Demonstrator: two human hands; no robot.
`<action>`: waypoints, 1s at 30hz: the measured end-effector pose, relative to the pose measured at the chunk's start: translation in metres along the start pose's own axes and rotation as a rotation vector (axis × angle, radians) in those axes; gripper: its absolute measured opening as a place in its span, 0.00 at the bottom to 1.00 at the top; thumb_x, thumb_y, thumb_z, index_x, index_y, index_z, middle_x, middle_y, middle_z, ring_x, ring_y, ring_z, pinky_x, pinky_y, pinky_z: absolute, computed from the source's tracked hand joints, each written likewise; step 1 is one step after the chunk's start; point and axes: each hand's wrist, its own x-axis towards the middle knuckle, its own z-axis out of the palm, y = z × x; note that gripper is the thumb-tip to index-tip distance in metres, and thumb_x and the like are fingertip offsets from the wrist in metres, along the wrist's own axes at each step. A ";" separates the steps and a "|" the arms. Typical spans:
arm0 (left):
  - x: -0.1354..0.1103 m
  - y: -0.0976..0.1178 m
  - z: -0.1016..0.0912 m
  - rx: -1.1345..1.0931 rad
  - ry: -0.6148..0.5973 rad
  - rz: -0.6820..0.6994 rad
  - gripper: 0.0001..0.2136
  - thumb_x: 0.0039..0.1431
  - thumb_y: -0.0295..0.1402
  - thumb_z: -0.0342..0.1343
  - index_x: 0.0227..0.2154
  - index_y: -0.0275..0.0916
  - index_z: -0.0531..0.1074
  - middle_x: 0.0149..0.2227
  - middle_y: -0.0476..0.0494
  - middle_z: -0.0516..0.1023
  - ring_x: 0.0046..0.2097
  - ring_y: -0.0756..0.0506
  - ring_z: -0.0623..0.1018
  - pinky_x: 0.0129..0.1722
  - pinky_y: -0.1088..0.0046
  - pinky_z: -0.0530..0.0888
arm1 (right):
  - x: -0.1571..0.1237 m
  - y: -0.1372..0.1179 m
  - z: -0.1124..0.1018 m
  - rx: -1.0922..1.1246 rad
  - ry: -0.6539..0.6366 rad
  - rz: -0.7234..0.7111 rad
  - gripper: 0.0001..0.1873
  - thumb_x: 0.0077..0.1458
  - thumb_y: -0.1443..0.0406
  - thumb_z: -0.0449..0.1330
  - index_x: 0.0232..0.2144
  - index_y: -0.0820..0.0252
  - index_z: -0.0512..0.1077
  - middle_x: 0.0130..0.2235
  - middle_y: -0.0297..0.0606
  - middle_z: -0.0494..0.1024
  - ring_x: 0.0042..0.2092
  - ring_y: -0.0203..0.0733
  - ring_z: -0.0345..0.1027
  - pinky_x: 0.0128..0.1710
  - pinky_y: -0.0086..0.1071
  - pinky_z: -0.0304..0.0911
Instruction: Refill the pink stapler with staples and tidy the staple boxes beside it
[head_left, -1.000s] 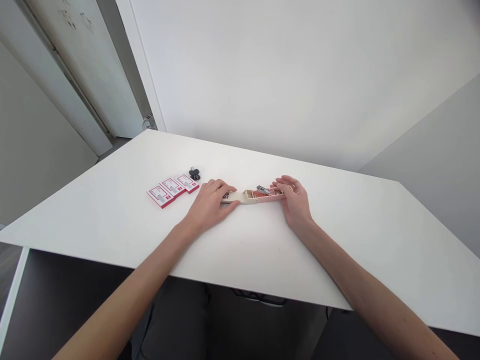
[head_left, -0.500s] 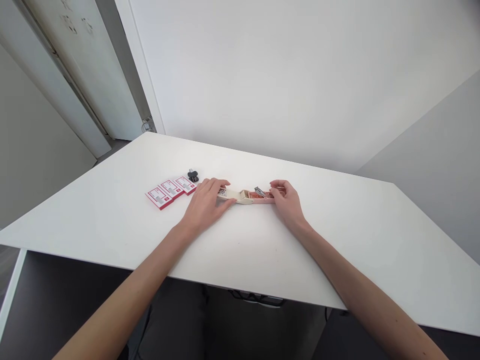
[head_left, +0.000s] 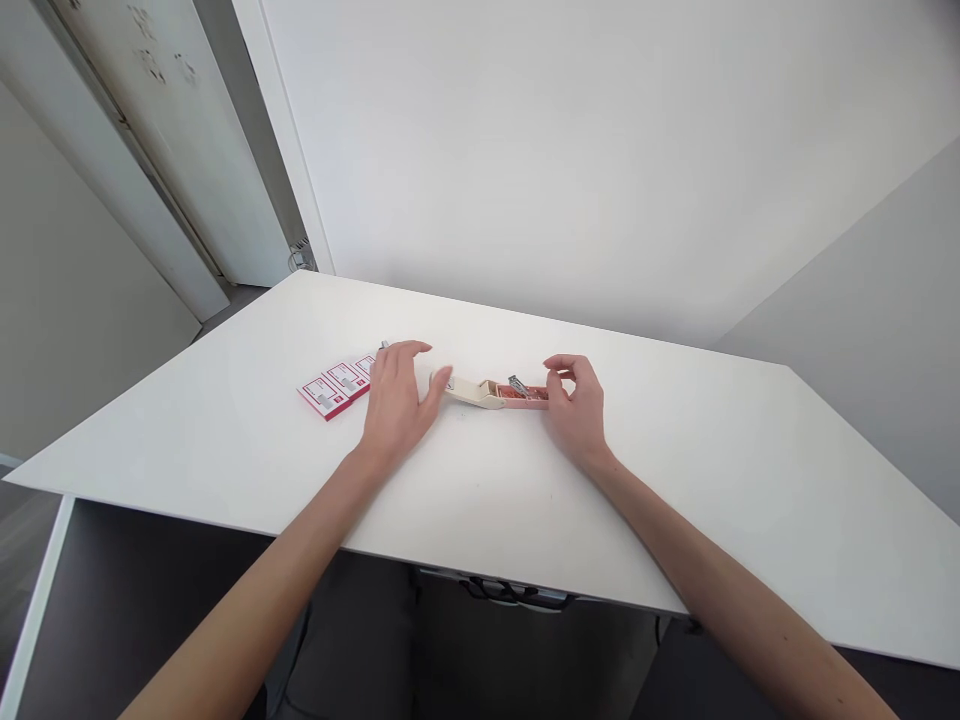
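A cream and pink stapler (head_left: 495, 392) lies opened out flat in the middle of the white table (head_left: 675, 500), its metal staple channel showing. My left hand (head_left: 397, 400) hovers just left of its cream end, fingers spread, holding nothing. My right hand (head_left: 574, 400) sits at the pink end with fingers curled and thumb and forefinger close together; whether they touch the stapler I cannot make out. Three red-and-white staple boxes (head_left: 334, 383) lie in a row left of my left hand, which partly covers the nearest one.
The table's front edge runs across the lower view with dark floor and cables below. A white wall stands behind the table, and a door and its frame (head_left: 172, 170) are at the far left.
My left hand has lifted off the stapler's cream end and shifted left, covering the small black object by the boxes. My right hand's fingers have curled up from the pink end.
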 end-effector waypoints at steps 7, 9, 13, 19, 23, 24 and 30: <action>0.001 -0.031 -0.025 0.273 0.168 -0.185 0.23 0.65 0.40 0.56 0.59 0.37 0.66 0.64 0.26 0.67 0.67 0.26 0.64 0.65 0.42 0.61 | -0.004 -0.001 -0.001 0.026 0.004 -0.164 0.07 0.63 0.66 0.53 0.39 0.53 0.72 0.45 0.41 0.76 0.46 0.47 0.72 0.34 0.36 0.72; -0.002 -0.040 -0.031 0.347 0.154 -0.234 0.27 0.63 0.45 0.58 0.60 0.35 0.66 0.65 0.23 0.65 0.68 0.24 0.62 0.67 0.40 0.58 | -0.005 0.000 -0.002 0.051 -0.007 -0.197 0.08 0.62 0.68 0.53 0.37 0.53 0.72 0.42 0.40 0.76 0.44 0.45 0.72 0.32 0.35 0.71; -0.010 -0.046 -0.033 0.465 0.056 -0.204 0.30 0.63 0.49 0.56 0.61 0.34 0.67 0.66 0.23 0.68 0.71 0.24 0.62 0.72 0.40 0.51 | -0.008 -0.002 -0.001 0.053 -0.021 -0.284 0.12 0.60 0.72 0.52 0.34 0.53 0.73 0.39 0.39 0.76 0.42 0.45 0.72 0.32 0.35 0.68; -0.008 -0.042 -0.036 0.476 -0.087 -0.310 0.29 0.64 0.49 0.54 0.60 0.34 0.69 0.60 0.26 0.77 0.65 0.26 0.70 0.71 0.43 0.55 | -0.013 -0.010 0.000 0.045 -0.072 -0.489 0.13 0.60 0.74 0.53 0.31 0.52 0.72 0.35 0.37 0.77 0.40 0.44 0.72 0.38 0.39 0.69; -0.006 -0.041 -0.042 0.448 -0.113 -0.378 0.29 0.65 0.50 0.54 0.61 0.35 0.69 0.61 0.28 0.77 0.65 0.26 0.70 0.69 0.46 0.60 | -0.016 -0.015 0.000 0.071 -0.096 -0.504 0.13 0.61 0.74 0.53 0.31 0.52 0.72 0.35 0.37 0.77 0.39 0.44 0.72 0.36 0.37 0.70; -0.006 -0.040 -0.044 0.441 -0.113 -0.388 0.29 0.65 0.50 0.54 0.61 0.35 0.69 0.61 0.29 0.77 0.65 0.26 0.70 0.68 0.46 0.60 | -0.017 -0.016 0.000 0.083 -0.109 -0.496 0.13 0.61 0.74 0.54 0.31 0.52 0.72 0.35 0.38 0.77 0.39 0.45 0.72 0.35 0.37 0.70; -0.007 -0.036 -0.049 0.394 -0.122 -0.409 0.28 0.66 0.51 0.53 0.62 0.37 0.68 0.62 0.30 0.76 0.65 0.26 0.69 0.67 0.46 0.61 | -0.021 -0.016 0.001 0.132 -0.198 -0.471 0.12 0.61 0.73 0.55 0.31 0.53 0.73 0.35 0.38 0.78 0.42 0.45 0.76 0.33 0.36 0.72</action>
